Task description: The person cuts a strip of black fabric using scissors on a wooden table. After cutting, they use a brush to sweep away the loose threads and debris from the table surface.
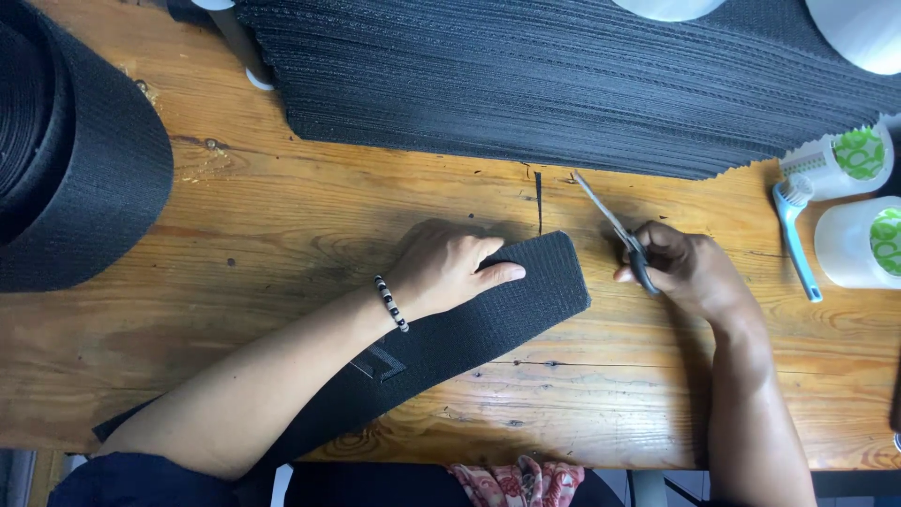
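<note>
Left hand: your left hand point(449, 268) lies flat and open, palm down, on the end of a black webbing strap point(535, 282), fingers stretched toward its rounded tip. A beaded bracelet point(391, 302) circles that wrist.
Right hand: your right hand point(680, 268) is closed around the handles of a pair of scissors point(615, 230); the blades point up and left, just beside the strap's end, and I cannot tell whether they touch it.
Strap: it runs diagonally across the wooden bench point(282, 216), from the near edge by your body up to the middle, passing under your left forearm.
Offcut: a thin black sliver point(539, 202) lies on the bench just above the strap's tip.
Far side: a tall stack of black cut pieces point(563, 84) fills the back of the bench.
Left: a large roll of black webbing point(80, 160) sits at the edge.
Right: a blue-handled brush point(798, 235) rests near two white containers with green-patterned ends point(859, 202).
</note>
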